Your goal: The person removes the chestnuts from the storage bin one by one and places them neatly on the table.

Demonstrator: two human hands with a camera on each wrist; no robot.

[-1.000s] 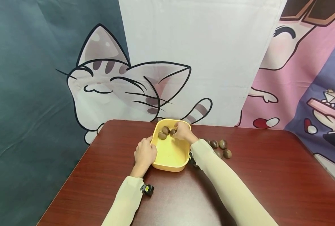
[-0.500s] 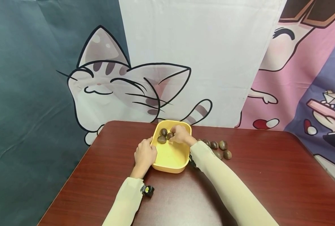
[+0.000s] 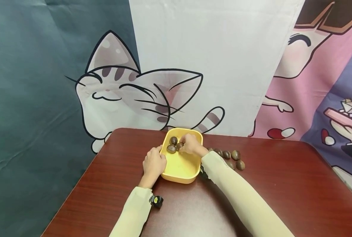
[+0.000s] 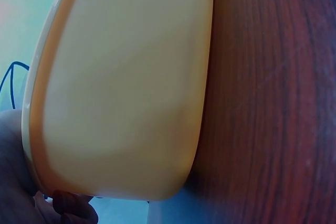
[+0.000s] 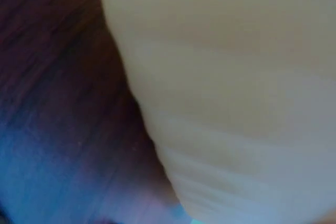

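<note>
In the head view, a yellow plastic box (image 3: 180, 168) stands on the table. My left hand (image 3: 153, 163) grips its left wall near the rim. The left wrist view shows the box's side wall (image 4: 126, 87) close up, with fingers (image 4: 73, 205) at its edge. Inside the box, at the back, my right hand (image 3: 191, 144) pinches a brown, round, nut-like thing (image 3: 179, 146); its fingertips are partly hidden. Two more lie beside it, one further back (image 3: 173, 141) and one nearer (image 3: 171, 149). The right wrist view holds mostly pale sleeve (image 5: 226, 103).
Several similar brown, nut-like things (image 3: 236, 155) lie on the dark red wooden table (image 3: 282, 187), right of the box. The right sleeve (image 3: 229, 184) partly covers them. A printed cat backdrop (image 3: 170, 39) hangs behind the table's far edge.
The right hand has moved slightly towards me in the box, bringing its nut-like thing closer to the other two. The left hand keeps its grip. The head view has tilted slightly.
</note>
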